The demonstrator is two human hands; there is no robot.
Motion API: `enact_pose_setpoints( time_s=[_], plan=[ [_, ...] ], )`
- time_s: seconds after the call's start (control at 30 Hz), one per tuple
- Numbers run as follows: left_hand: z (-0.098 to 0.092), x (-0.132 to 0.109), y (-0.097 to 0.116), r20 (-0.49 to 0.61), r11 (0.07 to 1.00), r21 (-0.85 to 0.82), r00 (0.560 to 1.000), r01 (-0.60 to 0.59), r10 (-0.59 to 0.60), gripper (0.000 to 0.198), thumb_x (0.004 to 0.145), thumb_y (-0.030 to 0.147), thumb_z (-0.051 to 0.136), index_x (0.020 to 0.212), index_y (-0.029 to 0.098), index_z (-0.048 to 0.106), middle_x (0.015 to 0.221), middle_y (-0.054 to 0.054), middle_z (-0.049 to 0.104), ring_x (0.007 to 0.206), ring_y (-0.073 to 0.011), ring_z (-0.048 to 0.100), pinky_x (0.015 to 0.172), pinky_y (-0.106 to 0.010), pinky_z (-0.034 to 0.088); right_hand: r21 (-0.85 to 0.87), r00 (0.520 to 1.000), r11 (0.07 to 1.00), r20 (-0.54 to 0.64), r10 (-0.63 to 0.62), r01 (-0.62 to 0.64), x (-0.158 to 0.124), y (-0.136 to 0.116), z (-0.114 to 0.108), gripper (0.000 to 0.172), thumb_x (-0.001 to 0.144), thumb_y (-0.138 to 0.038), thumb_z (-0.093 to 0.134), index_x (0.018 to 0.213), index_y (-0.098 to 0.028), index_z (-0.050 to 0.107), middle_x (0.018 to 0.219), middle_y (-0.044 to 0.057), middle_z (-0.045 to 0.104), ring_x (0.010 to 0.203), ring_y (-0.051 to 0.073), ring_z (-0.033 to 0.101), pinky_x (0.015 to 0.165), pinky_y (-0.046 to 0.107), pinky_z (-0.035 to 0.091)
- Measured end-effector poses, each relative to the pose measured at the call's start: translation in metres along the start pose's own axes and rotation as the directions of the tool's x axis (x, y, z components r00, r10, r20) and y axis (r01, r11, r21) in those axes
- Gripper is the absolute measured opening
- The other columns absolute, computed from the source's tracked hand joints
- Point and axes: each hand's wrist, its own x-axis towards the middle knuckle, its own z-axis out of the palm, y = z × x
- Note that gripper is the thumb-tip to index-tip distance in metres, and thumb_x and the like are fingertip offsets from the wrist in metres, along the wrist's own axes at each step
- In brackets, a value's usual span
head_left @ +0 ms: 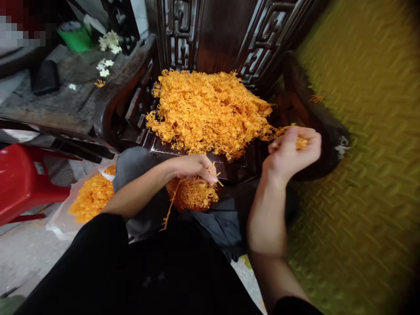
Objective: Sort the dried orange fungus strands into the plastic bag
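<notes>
A big heap of curly, knobbly orange strands (210, 109) covers the seat of a dark carved wooden chair (219, 39). My left hand (197, 168) is closed in a pinch on a thin orange strand, whose ends poke out past the fingertips. Another orange strand (169, 205) hangs below that hand. Beneath it, a smaller clump of orange strands (197, 194) shows near my lap. At the heap's right edge, my right hand (292, 148) is curled round some orange strands, and a tail of them stretches between the heap and the fingers.
A plastic bag (62, 218) with orange pieces lies by my left leg, beside a red plastic stool (19, 183). On the wooden bench at left are a green tape roll (75, 37), white blossoms (105, 68) and a dark object (45, 78). A yellow textured surface (354, 197) borders the right.
</notes>
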Motion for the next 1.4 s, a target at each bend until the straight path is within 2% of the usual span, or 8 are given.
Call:
enact_pose_setpoints(
  time_s=[0.1,0.23,0.53,0.8,0.93,1.23,1.3,1.4],
  plan=[
    [-0.004,0.011,-0.003,-0.196,0.986,-0.159,0.98,-0.056,0.024,0.026,0.083,0.037,0.08,0.078,0.013,0.072,0.054,-0.001,0.062,0.037,-0.0049,0.044,0.035,-0.018,0.023,0.108,1.0,0.994,-0.028,0.014,-0.011,0.003,0.011,-0.002,0.021,0.096,-0.038,0.068,0.091,-0.022,0.056,0.104,0.004,0.067,0.057,0.008,0.06,0.04,0.02,0.034],
    [-0.014,0.017,-0.001,-0.403,0.884,-0.366,0.906,-0.292,0.132,0.022,0.087,0.033,0.076,0.096,0.015,0.068,0.086,-0.011,0.078,0.068,-0.0178,0.076,0.054,-0.024,0.055,0.141,0.95,0.989,0.312,-0.01,-0.036,-0.023,-0.014,0.006,0.013,0.098,-0.035,0.068,0.105,-0.024,0.066,0.092,0.001,0.069,0.052,0.009,0.06,0.043,0.022,0.04],
    [-0.009,0.015,0.003,-0.668,0.7,-0.36,0.695,-0.616,0.267,0.032,0.078,0.013,0.084,0.102,0.016,0.063,0.103,-0.011,0.08,0.103,-0.0222,0.078,0.097,-0.035,0.056,-0.092,0.592,0.982,0.805,-0.025,0.165,-0.04,-0.048,0.014,0.017,0.096,-0.031,0.071,0.084,-0.019,0.076,0.09,0.005,0.075,0.085,0.018,0.07,0.083,0.033,0.052],
    [0.001,0.024,0.001,-0.744,0.623,-0.251,0.56,-0.741,0.366,0.034,0.071,0.01,0.087,0.094,0.017,0.063,0.101,-0.006,0.079,0.106,-0.0194,0.077,0.107,-0.035,0.051,-0.24,0.619,0.885,0.642,0.453,-0.399,-0.063,-0.042,0.042,0.044,0.09,-0.06,0.071,0.092,-0.016,0.074,0.048,-0.005,0.055,0.042,0.013,0.05,0.05,0.026,0.04],
    [0.003,0.028,-0.003,-0.797,0.641,-0.157,0.479,-0.751,0.367,0.034,0.071,0.012,0.089,0.09,0.019,0.062,0.097,-0.003,0.076,0.123,-0.0265,0.072,0.111,-0.042,0.051,-0.051,0.685,0.955,0.686,0.246,-0.291,-0.068,-0.043,0.046,0.043,0.098,-0.055,0.064,0.075,-0.019,0.064,0.054,-0.005,0.056,0.048,0.009,0.051,0.054,0.023,0.04],
    [0.017,0.03,0.003,-0.841,0.671,0.048,0.332,-0.74,0.427,0.035,0.078,0.007,0.083,0.091,0.028,0.059,0.097,0.005,0.076,0.116,-0.0216,0.073,0.112,-0.04,0.054,-0.062,0.615,0.961,0.756,0.222,-0.271,-0.049,-0.068,0.023,0.031,0.098,-0.025,0.065,0.069,-0.017,0.062,0.052,-0.006,0.051,0.044,0.006,0.044,0.045,0.02,0.032],
    [0.012,0.026,0.012,-0.879,0.653,0.054,0.274,-0.755,0.39,0.031,0.087,-0.001,0.07,0.087,0.026,0.055,0.093,0.005,0.075,0.11,-0.0158,0.074,0.112,-0.036,0.054,0.011,0.519,0.963,0.844,0.135,-0.269,-0.05,-0.085,0.012,0.026,0.093,-0.019,0.069,0.067,-0.017,0.065,0.057,-0.005,0.057,0.048,0.006,0.05,0.047,0.019,0.035],
    [0.004,0.017,0.022,-0.907,0.551,0.034,0.205,-0.834,0.367,0.027,0.095,-0.004,0.06,0.084,0.02,0.053,0.088,0.005,0.073,0.095,-0.0091,0.076,0.111,-0.032,0.052,0.073,0.196,0.91,0.98,0.01,-0.407,-0.075,-0.09,-0.007,0.015,0.089,-0.018,0.068,0.076,-0.015,0.075,0.073,0.0,0.073,0.057,0.009,0.064,0.054,0.02,0.046]
  ],
)
